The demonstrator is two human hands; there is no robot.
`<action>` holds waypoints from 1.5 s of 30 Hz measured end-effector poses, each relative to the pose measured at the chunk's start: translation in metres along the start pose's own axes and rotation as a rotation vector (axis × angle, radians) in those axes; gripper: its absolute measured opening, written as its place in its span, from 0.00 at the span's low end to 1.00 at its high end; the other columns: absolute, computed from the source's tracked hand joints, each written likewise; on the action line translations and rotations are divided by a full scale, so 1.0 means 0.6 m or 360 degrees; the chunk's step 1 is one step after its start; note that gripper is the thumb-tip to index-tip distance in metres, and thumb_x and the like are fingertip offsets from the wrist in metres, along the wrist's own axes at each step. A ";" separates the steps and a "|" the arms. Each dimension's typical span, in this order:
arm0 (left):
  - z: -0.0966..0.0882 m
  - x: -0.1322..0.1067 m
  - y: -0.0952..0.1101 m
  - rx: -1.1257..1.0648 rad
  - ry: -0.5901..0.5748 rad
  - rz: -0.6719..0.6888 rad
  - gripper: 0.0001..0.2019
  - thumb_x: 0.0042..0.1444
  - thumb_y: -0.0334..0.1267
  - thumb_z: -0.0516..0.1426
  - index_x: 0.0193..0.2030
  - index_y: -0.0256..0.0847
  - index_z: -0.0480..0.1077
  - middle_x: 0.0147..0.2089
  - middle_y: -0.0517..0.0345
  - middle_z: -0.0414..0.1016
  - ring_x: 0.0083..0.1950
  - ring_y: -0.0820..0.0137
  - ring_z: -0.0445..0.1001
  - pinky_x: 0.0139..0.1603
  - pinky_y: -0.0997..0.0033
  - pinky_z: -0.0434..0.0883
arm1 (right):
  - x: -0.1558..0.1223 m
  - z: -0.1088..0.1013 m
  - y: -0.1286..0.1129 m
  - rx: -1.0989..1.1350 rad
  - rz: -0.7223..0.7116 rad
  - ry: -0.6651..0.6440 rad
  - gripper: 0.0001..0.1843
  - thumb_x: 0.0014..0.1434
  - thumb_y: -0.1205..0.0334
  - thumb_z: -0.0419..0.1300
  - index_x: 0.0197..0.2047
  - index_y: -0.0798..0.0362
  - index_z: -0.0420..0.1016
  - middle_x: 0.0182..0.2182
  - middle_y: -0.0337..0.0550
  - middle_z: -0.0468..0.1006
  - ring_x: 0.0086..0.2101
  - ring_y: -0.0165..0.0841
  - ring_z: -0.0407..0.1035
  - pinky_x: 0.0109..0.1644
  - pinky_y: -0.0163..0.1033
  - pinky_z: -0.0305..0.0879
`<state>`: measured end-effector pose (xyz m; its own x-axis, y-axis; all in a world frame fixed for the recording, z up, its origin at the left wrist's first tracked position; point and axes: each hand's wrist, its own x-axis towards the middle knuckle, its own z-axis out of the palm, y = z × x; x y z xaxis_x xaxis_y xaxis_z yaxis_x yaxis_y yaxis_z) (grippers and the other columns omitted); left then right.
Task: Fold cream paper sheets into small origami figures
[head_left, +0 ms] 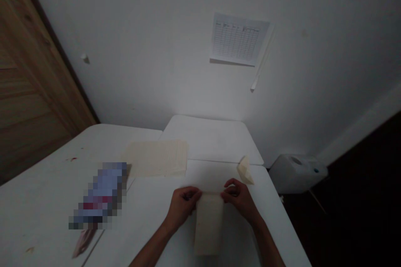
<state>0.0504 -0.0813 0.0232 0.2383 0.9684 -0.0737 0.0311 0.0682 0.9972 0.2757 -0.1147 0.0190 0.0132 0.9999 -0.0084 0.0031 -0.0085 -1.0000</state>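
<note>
Left hand, right hand: both grips narrow, pinching one folded cream sheet on white tabletop. One flat cream stack, one creased cream piece beyond.

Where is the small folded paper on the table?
In the head view, the folded paper lies beyond the right hand, near the white table's right edge.

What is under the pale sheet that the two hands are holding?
The sheet lies on the white table, with the left hand and right hand at its far edge. The table directly beneath it is covered, so anything there cannot be seen.
</note>
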 end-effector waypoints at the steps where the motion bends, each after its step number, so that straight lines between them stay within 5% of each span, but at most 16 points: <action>1: 0.000 0.000 0.000 0.0006 0.0002 0.0007 0.18 0.47 0.51 0.62 0.28 0.34 0.76 0.16 0.62 0.66 0.15 0.77 0.59 0.13 0.79 0.55 | -0.001 0.001 0.001 0.0013 -0.0007 0.0010 0.19 0.47 0.55 0.71 0.36 0.52 0.68 0.23 0.38 0.78 0.24 0.30 0.70 0.31 0.36 0.67; 13: -0.007 0.003 -0.011 0.0060 0.0088 0.0117 0.18 0.47 0.52 0.62 0.28 0.35 0.77 0.19 0.58 0.70 0.17 0.75 0.63 0.14 0.79 0.58 | -0.009 0.028 -0.005 0.0166 -0.0038 0.0114 0.21 0.46 0.51 0.71 0.39 0.53 0.72 0.24 0.36 0.75 0.26 0.31 0.70 0.31 0.35 0.68; 20: -0.009 0.000 -0.011 0.0098 0.0091 0.0152 0.17 0.47 0.51 0.62 0.28 0.36 0.78 0.21 0.57 0.71 0.17 0.75 0.64 0.14 0.79 0.59 | -0.013 0.041 0.000 0.0088 0.0011 0.0207 0.20 0.46 0.48 0.70 0.25 0.56 0.72 0.20 0.36 0.71 0.23 0.29 0.67 0.27 0.33 0.65; 31: -0.010 -0.001 -0.002 0.0080 0.0077 0.0155 0.17 0.48 0.50 0.62 0.28 0.35 0.78 0.20 0.58 0.70 0.17 0.75 0.63 0.14 0.80 0.59 | -0.018 0.042 -0.007 -0.0033 -0.0070 0.0250 0.18 0.51 0.47 0.66 0.27 0.56 0.77 0.21 0.39 0.74 0.24 0.31 0.68 0.28 0.34 0.66; 40: -0.007 0.006 -0.011 -0.0070 0.0007 0.0012 0.20 0.48 0.53 0.62 0.28 0.34 0.76 0.15 0.63 0.64 0.15 0.79 0.57 0.13 0.80 0.54 | -0.009 0.058 -0.004 0.0205 0.0024 0.0386 0.19 0.47 0.48 0.68 0.21 0.55 0.70 0.17 0.34 0.66 0.21 0.27 0.61 0.25 0.32 0.62; 45: -0.014 0.011 -0.017 -0.0139 0.0030 -0.0041 0.20 0.48 0.53 0.63 0.29 0.34 0.76 0.14 0.64 0.63 0.14 0.79 0.56 0.14 0.80 0.52 | -0.007 0.061 0.004 0.0145 0.0107 0.0348 0.23 0.46 0.42 0.67 0.27 0.56 0.76 0.20 0.37 0.71 0.22 0.29 0.64 0.25 0.33 0.64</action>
<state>0.0434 -0.0738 0.0129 0.2204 0.9703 -0.0999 -0.0479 0.1131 0.9924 0.2388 -0.1182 0.0167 0.2264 0.9704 -0.0838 -0.0953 -0.0635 -0.9934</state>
